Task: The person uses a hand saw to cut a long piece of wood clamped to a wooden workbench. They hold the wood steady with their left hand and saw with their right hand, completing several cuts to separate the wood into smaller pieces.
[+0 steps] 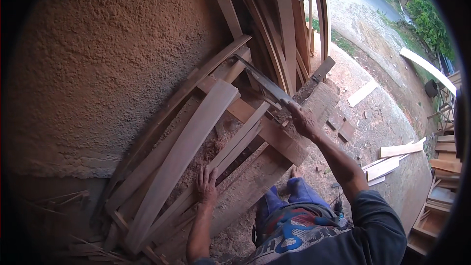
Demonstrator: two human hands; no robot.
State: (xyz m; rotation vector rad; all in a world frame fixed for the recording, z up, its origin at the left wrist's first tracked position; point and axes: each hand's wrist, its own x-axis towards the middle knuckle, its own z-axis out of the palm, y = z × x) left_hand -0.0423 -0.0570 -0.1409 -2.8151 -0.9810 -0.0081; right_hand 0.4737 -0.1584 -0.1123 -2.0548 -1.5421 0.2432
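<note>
My left hand (pixel 207 185) lies on narrow wooden strips (pixel 234 143) at the lower middle, fingers extended and slightly bent. Right of centre, my right hand (pixel 304 120) grips the near end of a long, flat, dark metal tool (pixel 265 81) slanting toward the upper left; I cannot tell exactly what it is. Beneath both hands is a dusty wooden workbench (pixel 288 147) with crosspieces and shavings. A wide pale board (pixel 184 152) runs lengthwise left of the strips, alongside other boards.
A rough plastered wall (pixel 98 68) rises at the left, with long planks (pixel 282 19) leaning upright at the top. Offcuts (pixel 382 167) lie on the concrete floor (pixel 378 118) to the right, near stacked timber (pixel 444 167). A road and bushes show at the top right.
</note>
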